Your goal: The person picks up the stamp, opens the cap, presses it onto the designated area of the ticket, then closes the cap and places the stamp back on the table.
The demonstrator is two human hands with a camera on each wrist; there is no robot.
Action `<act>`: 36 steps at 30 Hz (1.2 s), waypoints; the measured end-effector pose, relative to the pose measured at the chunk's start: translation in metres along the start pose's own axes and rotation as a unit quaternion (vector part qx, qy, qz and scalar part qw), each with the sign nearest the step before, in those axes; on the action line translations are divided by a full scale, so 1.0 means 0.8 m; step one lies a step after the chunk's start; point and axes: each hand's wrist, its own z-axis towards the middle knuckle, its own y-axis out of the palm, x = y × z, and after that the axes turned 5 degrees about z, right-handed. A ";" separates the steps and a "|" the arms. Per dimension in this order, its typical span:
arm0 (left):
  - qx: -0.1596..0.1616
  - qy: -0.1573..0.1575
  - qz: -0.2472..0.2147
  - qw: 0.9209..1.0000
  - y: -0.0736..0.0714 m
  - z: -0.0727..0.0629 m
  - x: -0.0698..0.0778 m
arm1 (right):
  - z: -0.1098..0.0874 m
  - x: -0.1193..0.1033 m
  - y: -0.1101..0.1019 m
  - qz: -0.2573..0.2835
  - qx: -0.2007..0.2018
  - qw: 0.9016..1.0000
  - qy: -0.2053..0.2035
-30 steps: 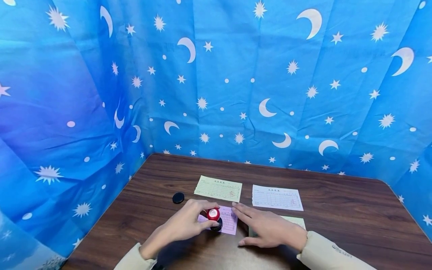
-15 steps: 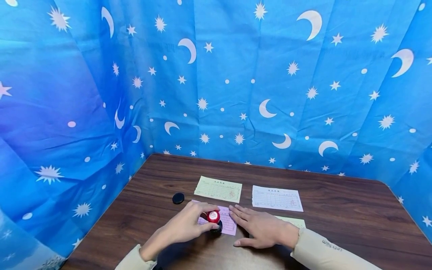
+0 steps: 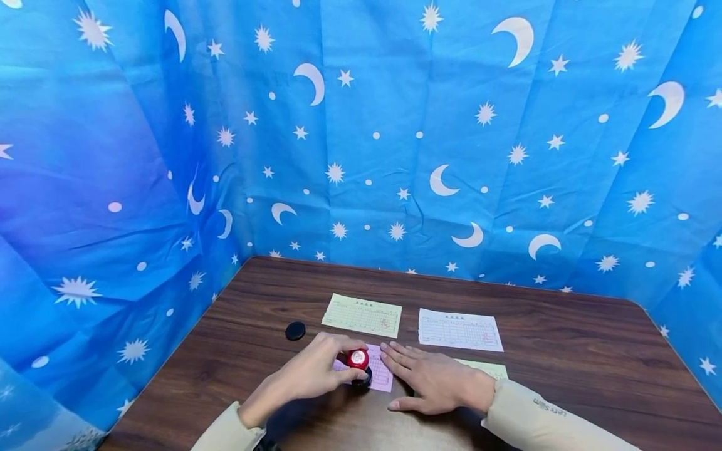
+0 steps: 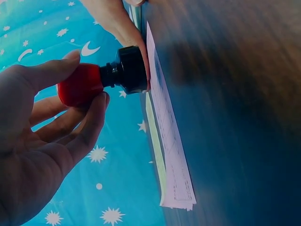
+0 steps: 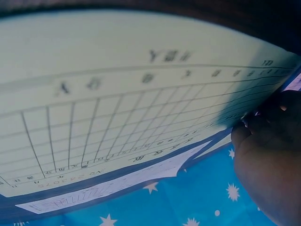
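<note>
A stamp with a round red handle [image 3: 358, 358] and a black base is pinched between the thumb and fingers of my left hand [image 3: 316, 374]. It stands over the left part of a pink printed slip [image 3: 383, 368]. In the left wrist view the black base [image 4: 131, 70] is right up against the pink slip [image 4: 170, 146]; whether they touch I cannot tell. My right hand [image 3: 434, 381] lies flat with straight fingers, its fingertips on the slip's right part. The slip's left part is hidden by my left hand.
A round black cap [image 3: 295, 331] lies left of the slips. Behind are a green slip [image 3: 362, 315] and a white slip [image 3: 459, 330], each with a red mark at lower right. Another pale green slip [image 3: 489, 369] is partly under my right arm. A blue curtain [image 3: 361, 156] borders the table.
My right hand has slid a little left, farther onto the pink slip. The left hand and the stamp stay nearly in place.
</note>
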 end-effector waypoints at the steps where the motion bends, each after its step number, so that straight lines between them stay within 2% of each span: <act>1: 0.000 0.002 0.004 1.000 0.000 0.002 0.000 | 0.000 0.000 0.000 -0.002 0.001 1.000 -0.002; 6: -0.004 0.008 0.015 1.000 0.001 0.013 0.001 | 0.001 0.000 -0.001 -0.004 0.001 1.000 -0.003; 10: -0.023 0.014 0.014 1.000 0.003 0.021 0.004 | 0.002 0.001 -0.002 0.001 -0.005 1.000 0.006; 16: -0.040 0.029 0.039 0.998 0.009 0.031 0.003 | 0.003 0.003 0.001 -0.001 -0.011 1.000 0.015; 25: -0.045 0.048 0.030 0.997 0.015 0.044 0.000 | 0.004 0.003 0.003 0.004 -0.009 1.000 0.016; 36: -0.062 0.049 0.039 0.996 0.015 0.047 0.007 | 0.002 0.002 0.001 0.008 -0.018 0.999 0.028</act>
